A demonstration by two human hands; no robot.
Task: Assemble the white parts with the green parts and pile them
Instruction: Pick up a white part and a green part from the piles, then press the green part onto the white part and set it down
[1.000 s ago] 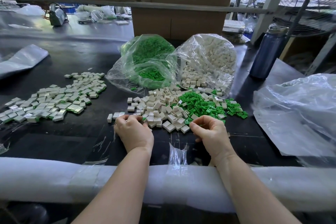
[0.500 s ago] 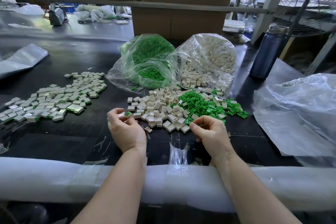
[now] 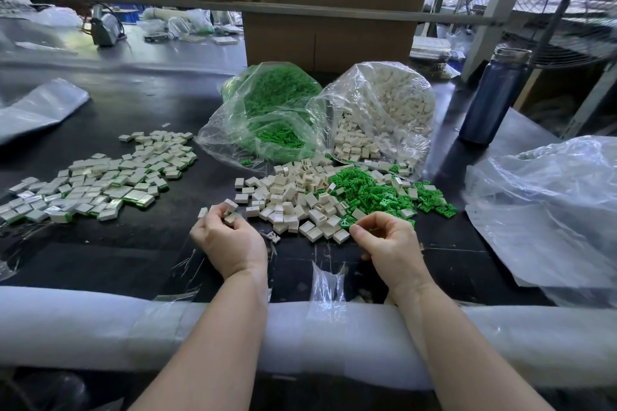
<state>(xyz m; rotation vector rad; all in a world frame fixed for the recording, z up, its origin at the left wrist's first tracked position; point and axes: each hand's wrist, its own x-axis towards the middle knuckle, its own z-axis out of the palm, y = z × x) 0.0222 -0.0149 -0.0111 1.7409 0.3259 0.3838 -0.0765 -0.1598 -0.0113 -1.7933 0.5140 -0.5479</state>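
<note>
**Left hand lifts white parts while right picks at the green heap**

Looking down through the head camera, I see my left hand (image 3: 230, 237) raised just off the dark surface (image 3: 133, 253), its fingers (image 3: 217, 210) curled round a couple of small white parts (image 3: 230, 207). My right hand (image 3: 390, 243) rests at the near edge of the loose green parts (image 3: 367, 192), thumb and forefinger pinched together; a sliver of green shows there, but I cannot tell for sure that a piece is held.

The loose white parts (image 3: 293, 197) lie heaped just left of the green ones, touching them. The finished pile (image 3: 96, 183) sits well apart to the left. Two clear bags, one of green stock (image 3: 273, 110) and one of white stock (image 3: 384, 113), lie behind.

These pieces look light, rigid and smooth, so I judge they could slip; pinching each by its flat sides seems safest.

Compared with half a second ago, the left hand has risen slightly and turned its white parts upward; the right hand has barely shifted.
</note>
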